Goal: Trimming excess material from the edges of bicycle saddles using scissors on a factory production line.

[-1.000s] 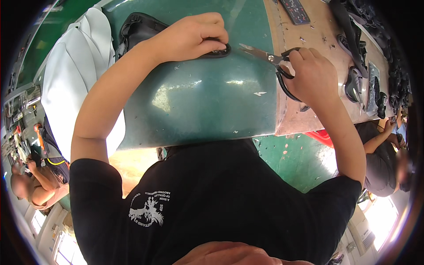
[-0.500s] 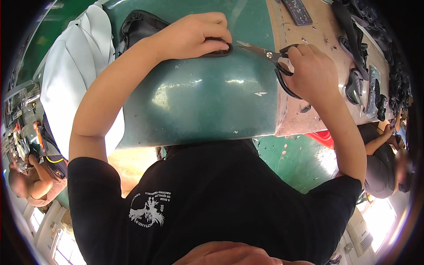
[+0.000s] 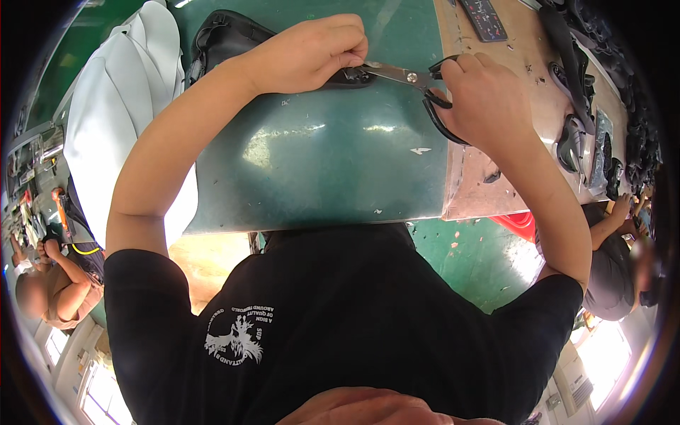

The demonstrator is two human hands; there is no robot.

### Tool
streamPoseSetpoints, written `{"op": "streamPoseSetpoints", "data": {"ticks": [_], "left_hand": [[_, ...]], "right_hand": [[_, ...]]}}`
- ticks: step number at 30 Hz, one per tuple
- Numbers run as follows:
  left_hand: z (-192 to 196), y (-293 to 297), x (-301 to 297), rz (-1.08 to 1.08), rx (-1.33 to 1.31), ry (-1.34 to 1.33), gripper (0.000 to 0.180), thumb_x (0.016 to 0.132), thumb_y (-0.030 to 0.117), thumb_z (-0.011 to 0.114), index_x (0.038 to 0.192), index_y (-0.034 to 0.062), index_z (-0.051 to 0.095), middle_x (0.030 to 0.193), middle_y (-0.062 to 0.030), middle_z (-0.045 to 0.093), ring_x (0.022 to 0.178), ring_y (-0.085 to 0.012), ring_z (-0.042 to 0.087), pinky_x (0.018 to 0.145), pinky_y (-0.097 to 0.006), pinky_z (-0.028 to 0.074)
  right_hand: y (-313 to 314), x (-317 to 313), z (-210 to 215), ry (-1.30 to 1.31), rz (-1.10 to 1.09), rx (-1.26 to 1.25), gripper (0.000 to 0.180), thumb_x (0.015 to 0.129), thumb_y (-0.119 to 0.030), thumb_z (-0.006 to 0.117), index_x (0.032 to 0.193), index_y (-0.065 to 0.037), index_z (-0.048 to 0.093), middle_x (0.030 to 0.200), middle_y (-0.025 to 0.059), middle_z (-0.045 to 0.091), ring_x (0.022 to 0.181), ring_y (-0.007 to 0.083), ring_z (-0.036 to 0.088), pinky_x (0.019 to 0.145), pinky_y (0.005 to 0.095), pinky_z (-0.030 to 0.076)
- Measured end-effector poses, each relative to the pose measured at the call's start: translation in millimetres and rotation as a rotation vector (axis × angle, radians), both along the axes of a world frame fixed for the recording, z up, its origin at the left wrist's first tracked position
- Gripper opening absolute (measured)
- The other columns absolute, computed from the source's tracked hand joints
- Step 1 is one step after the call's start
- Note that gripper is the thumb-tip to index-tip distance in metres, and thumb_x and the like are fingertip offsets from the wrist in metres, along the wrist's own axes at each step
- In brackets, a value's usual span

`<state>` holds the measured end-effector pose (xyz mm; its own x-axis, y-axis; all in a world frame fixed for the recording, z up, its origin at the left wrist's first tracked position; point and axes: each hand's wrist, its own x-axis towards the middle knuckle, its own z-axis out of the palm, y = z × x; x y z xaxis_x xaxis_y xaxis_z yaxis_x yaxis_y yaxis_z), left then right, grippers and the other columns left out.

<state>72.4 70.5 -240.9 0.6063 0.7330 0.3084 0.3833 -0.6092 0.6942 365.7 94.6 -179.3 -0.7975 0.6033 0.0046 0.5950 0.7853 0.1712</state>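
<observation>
A glossy black leather piece, shaped somewhat like a shoe upper, lies across the far side of the green table. My left hand rests over it, thumb and fingers pinched on its right end. The black-handled scissors are in my right hand, whose fingers are wrapped through the loops. Their blades point left, and the tips reach the leather right beside my left fingertips. My left hand and forearm hide the middle of the leather piece.
Pale grey sheets are stacked at the left of the green tabletop. On the brown board at right lie a dark printed panel, black pieces and scraps. A red container is below. Other people sit at both sides.
My right hand has brought the scissors left and slightly away from me, so the tips now meet the leather at my left fingertips. The left hand has shifted only slightly.
</observation>
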Motion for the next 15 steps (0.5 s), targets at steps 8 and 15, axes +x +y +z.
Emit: {"op": "streamPoseSetpoints", "data": {"ticks": [8,15], "left_hand": [[-2.1,-1.7,0.1,-0.008,0.033,-0.016,0.006,0.096,0.000,0.063,0.098,0.0019,0.058,0.095,-0.0103,0.054,0.086,-0.0313,0.058,0.076,-0.041,0.048],[-3.6,0.8,-0.9,-0.011,-0.014,-0.024,0.005,0.097,0.002,0.063,0.099,0.0020,0.058,0.095,-0.0096,0.055,0.086,-0.0292,0.058,0.076,-0.039,0.048]], "right_hand": [[16.6,-3.0,-6.1,0.009,0.115,-0.024,0.015,0.080,-0.020,0.075,0.085,-0.007,0.070,0.084,0.0078,0.069,0.085,0.0267,0.070,0.074,0.0388,0.057],[17.6,1.0,-6.8,-0.012,0.144,0.012,0.011,0.074,-0.014,0.073,0.082,-0.008,0.068,0.082,0.0080,0.069,0.083,0.0273,0.070,0.070,0.0399,0.057]]}}
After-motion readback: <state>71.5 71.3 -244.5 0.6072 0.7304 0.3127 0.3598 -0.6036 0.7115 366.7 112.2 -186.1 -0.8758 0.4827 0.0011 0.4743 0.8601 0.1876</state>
